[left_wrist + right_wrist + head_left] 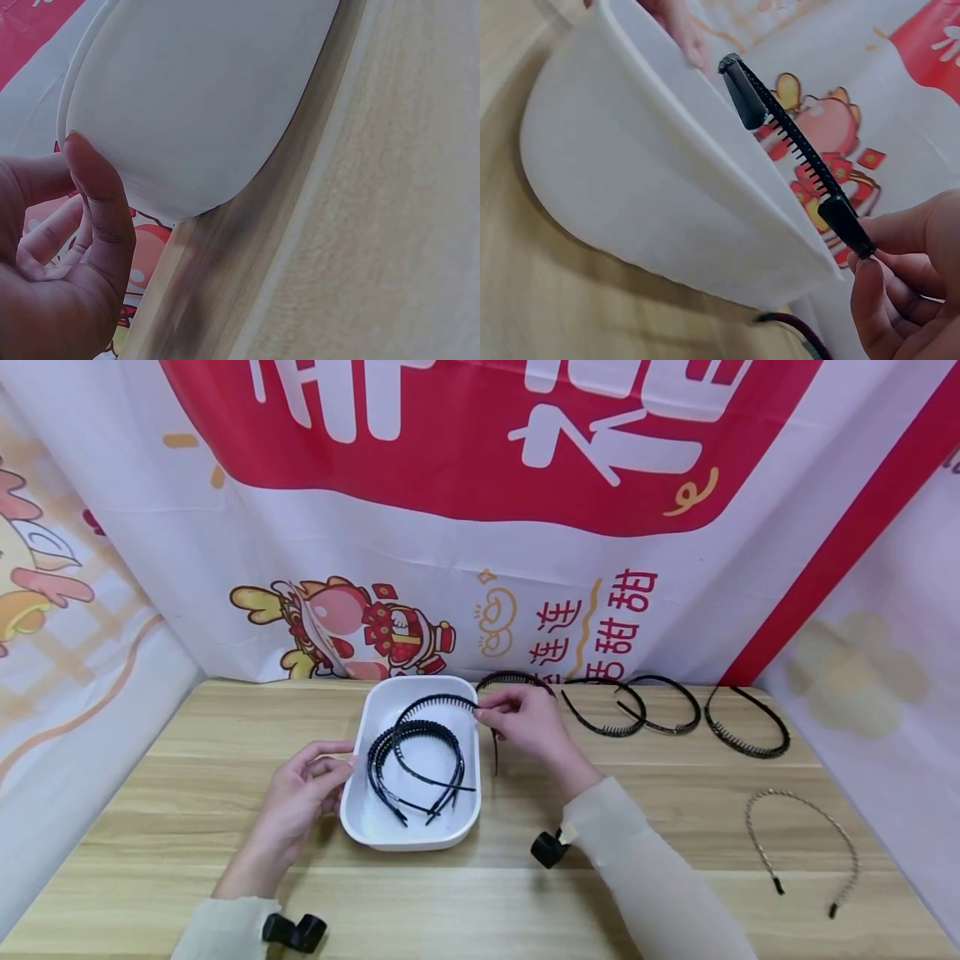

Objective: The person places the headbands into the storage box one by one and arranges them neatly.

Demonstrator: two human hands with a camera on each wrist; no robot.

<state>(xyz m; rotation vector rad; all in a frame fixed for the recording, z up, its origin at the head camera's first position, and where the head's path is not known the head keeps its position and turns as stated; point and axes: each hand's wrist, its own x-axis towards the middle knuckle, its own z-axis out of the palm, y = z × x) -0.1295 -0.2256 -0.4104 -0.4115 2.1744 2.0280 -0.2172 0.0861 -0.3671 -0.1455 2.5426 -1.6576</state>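
A white plastic tub (pixel 411 837) stands on the wooden table with several black headbands (pixel 375 760) inside, lying over one another. At its left side my left hand (pixel 300 789) grips the rim; the left wrist view shows the thumb (pixel 101 184) against the edge. Above the tub's right side, my right hand (pixel 528 722) pinches one end of a black toothed headband (pixel 799 144) between thumb and fingertips. That headband hangs over the tub's opening, its teeth showing in the right wrist view. Whether it touches the ones below is unclear.
Behind my right hand lies a black headband (pixel 513 677), partly hidden. Further right are two overlapping black headbands (pixel 611 731) and a single one (pixel 750 749). A thin, light twisted headband (pixel 780 792) with dark tips lies near the table's right edge. A printed cloth (pixel 420 502) hangs behind.
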